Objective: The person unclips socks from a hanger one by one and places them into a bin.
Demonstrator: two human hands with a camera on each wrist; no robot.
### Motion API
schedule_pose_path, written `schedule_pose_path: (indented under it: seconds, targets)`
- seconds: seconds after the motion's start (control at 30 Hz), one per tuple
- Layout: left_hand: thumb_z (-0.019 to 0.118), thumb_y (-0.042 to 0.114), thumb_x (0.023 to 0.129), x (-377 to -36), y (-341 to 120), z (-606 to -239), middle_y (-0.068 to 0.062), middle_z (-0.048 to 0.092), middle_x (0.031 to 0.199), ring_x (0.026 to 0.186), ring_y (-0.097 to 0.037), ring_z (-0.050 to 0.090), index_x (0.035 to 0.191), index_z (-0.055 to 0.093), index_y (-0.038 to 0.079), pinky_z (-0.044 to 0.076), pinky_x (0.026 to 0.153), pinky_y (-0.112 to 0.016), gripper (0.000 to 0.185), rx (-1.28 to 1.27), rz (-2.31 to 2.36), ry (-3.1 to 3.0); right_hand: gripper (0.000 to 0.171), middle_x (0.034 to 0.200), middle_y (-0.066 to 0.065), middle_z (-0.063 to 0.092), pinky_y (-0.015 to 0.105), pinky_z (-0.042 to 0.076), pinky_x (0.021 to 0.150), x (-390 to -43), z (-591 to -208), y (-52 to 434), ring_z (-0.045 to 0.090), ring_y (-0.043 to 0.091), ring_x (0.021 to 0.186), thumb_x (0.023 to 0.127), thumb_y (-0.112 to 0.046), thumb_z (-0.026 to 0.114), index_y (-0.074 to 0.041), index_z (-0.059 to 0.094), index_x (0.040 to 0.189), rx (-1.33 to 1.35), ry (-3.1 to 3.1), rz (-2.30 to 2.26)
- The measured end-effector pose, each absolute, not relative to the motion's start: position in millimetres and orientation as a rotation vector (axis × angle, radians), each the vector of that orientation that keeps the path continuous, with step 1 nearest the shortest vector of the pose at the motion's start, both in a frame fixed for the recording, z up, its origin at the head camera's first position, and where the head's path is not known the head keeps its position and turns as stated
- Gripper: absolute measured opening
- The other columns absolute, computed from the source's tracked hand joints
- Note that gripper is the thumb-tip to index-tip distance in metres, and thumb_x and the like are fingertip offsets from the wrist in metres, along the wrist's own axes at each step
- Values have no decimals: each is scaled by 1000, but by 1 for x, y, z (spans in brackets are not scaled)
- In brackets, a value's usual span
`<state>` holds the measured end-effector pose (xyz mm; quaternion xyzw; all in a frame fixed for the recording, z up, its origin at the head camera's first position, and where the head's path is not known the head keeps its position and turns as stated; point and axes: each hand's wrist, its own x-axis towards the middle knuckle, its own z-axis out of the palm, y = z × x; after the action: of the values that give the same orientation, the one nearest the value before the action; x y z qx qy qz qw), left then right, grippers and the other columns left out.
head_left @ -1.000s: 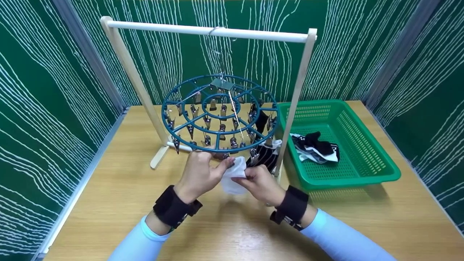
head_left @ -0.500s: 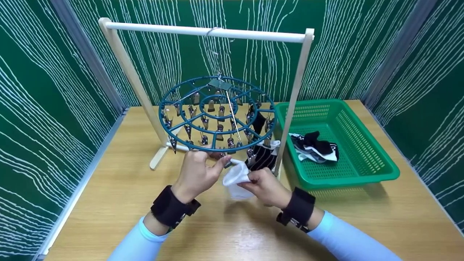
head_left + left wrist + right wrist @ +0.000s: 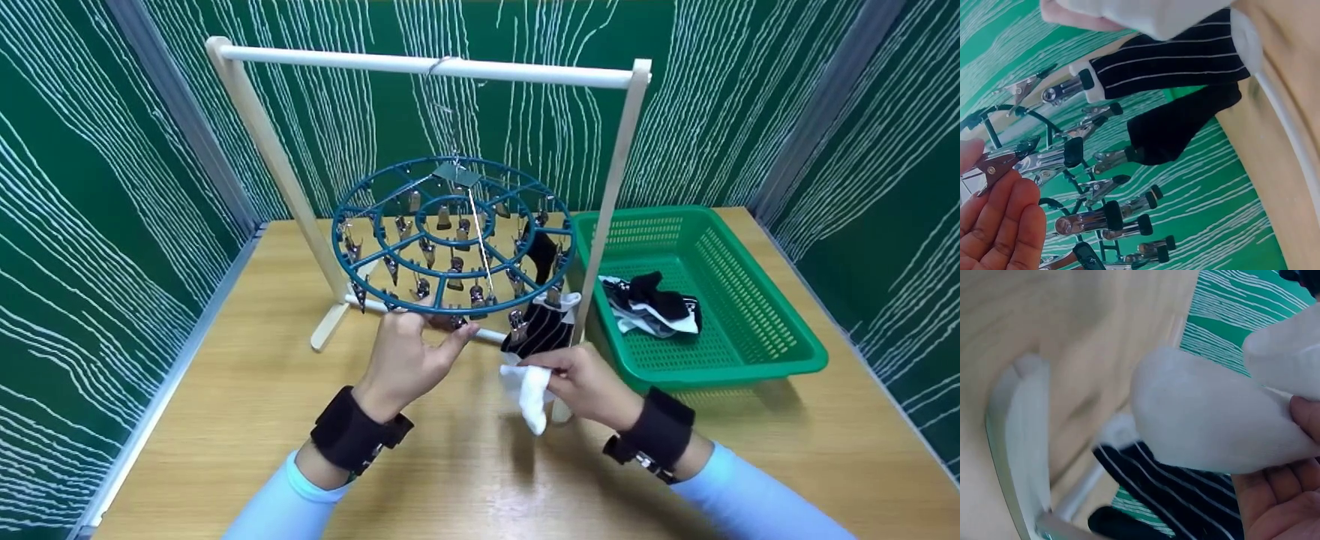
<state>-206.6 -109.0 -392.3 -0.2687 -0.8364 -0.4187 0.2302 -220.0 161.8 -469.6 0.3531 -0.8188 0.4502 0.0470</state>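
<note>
Head view first: the person's left hand (image 3: pixel 409 356) is up at the near rim of the round blue peg hanger (image 3: pixel 453 234), thumb and fingers pinching one metal clip (image 3: pixel 450 321) that dangles from the rim. In the left wrist view that same clip (image 3: pixel 1002 163) sits squeezed between the fingertips (image 3: pixel 999 211). The right hand (image 3: pixel 589 382) is just beside it, over the middle of the wooden table (image 3: pixel 225 405), fingers closed on a white sock (image 3: pixel 526 391) whose loose end droops toward the tabletop; the right wrist view shows the sock (image 3: pixel 1207 419) bunched against the palm. Directly above that hand a black pinstriped sock (image 3: pixel 541 328) hangs clipped to the hanger's rim, with a plain black one (image 3: pixel 541 253) further round. The hanger is suspended from a pale wooden rack (image 3: pixel 427 66) standing toward the table's far edge. At the right edge sits a green basket (image 3: pixel 750 330) holding a few more socks (image 3: pixel 652 306).
</note>
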Motion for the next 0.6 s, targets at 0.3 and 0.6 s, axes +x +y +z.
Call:
schedule_pose_path:
  seconds: [0.3, 0.6]
  targets:
    - [85, 18, 96, -206, -109, -393, -7, 83, 89, 84, -23, 79, 97, 81, 5, 63, 84, -43, 14, -706, -1180, -2330, 18, 106, 19, 83, 23, 66, 79, -222, -440, 190, 82, 25, 90, 96, 7, 72, 2, 82, 111, 984, -2488, 1353]
    - [86, 21, 96, -208, -108, -393, -7, 83, 93, 93, -24, 79, 101, 81, 4, 61, 96, -49, 19, -694, -1203, -2349, 18, 100, 24, 82, 19, 63, 64, -225, -411, 221, 73, 2, 79, 93, 13, 73, 6, 82, 107, 969, -2418, 1318]
